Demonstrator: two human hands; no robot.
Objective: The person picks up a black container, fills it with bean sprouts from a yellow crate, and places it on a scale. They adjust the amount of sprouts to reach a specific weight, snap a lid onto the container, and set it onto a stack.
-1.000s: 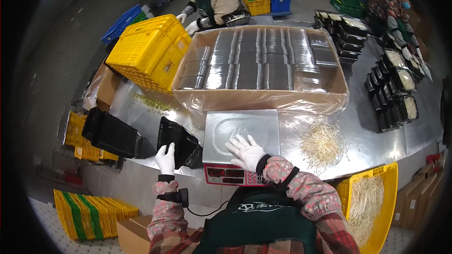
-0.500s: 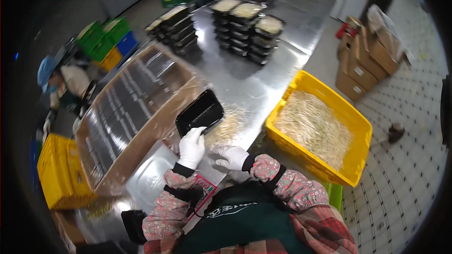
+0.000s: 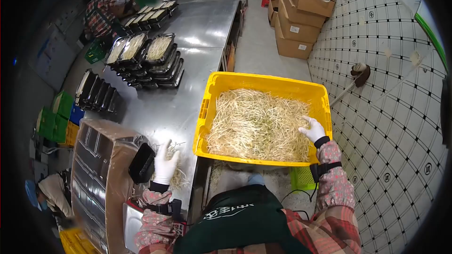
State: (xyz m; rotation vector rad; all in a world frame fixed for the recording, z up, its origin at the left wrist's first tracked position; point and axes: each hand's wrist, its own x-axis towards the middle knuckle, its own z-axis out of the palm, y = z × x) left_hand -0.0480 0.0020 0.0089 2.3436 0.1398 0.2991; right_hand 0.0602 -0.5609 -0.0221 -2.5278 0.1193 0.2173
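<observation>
My left hand [image 3: 165, 163], in a white glove, is open with fingers stretched out over the steel table. Loose bean sprouts [image 3: 178, 178] lie beside and under it. Just left of this hand, a black plastic tray [image 3: 142, 163] is tilted against the side of the carton, its edge close to my wrist. My right hand [image 3: 313, 130], also gloved, is open with fingers apart at the right end of a yellow crate [image 3: 263, 162]. Its fingertips are right at the heap of bean sprouts [image 3: 259, 124] inside.
A plastic-lined carton [image 3: 113, 178] of black trays stands at left. Stacks of filled trays [image 3: 150, 66] sit farther along the steel table [image 3: 200, 33]. Cardboard boxes [image 3: 296, 28] are piled on the floor at back right. Two other people work on the left side.
My view has turned right toward the crate. My right hand has moved from the table to the crate's sprouts. The black tray, earlier at my left hand's fingertips, now leans beside that hand.
</observation>
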